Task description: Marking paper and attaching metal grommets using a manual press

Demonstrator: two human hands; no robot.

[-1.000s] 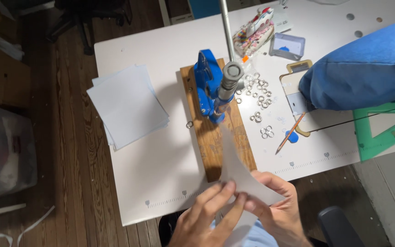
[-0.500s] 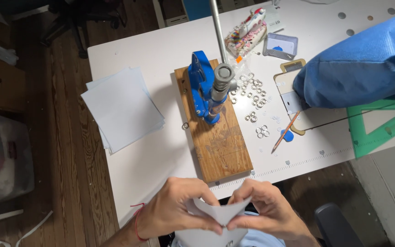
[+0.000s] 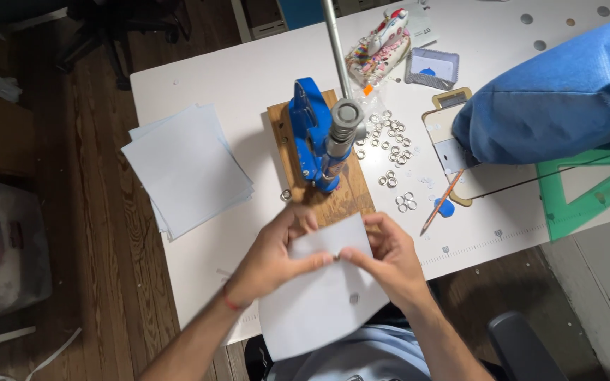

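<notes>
Both my hands hold one white fabric sheet (image 3: 319, 303) flat in front of me, over the table's near edge. My left hand (image 3: 273, 254) pinches its upper left part, and my right hand (image 3: 383, 257) pinches its top edge near the middle. A small eyelet shows in the sheet's lower part. Just beyond my fingers stands a blue hand press (image 3: 315, 137) with a long metal lever, mounted on a wooden board (image 3: 351, 197). Loose metal eyelets (image 3: 390, 137) lie scattered to the right of the press.
A stack of white sheets (image 3: 185, 166) lies on the white table (image 3: 248, 77) to the left. A blue fabric bundle (image 3: 559, 99), a green triangle ruler (image 3: 587, 187), a pencil (image 3: 443, 201) and a small box (image 3: 432, 68) sit at right. Dark wood floor lies at left.
My hands have lifted the sheet from my lap up and forward toward the press, and spread it flat. The view has moved closer to the table.
</notes>
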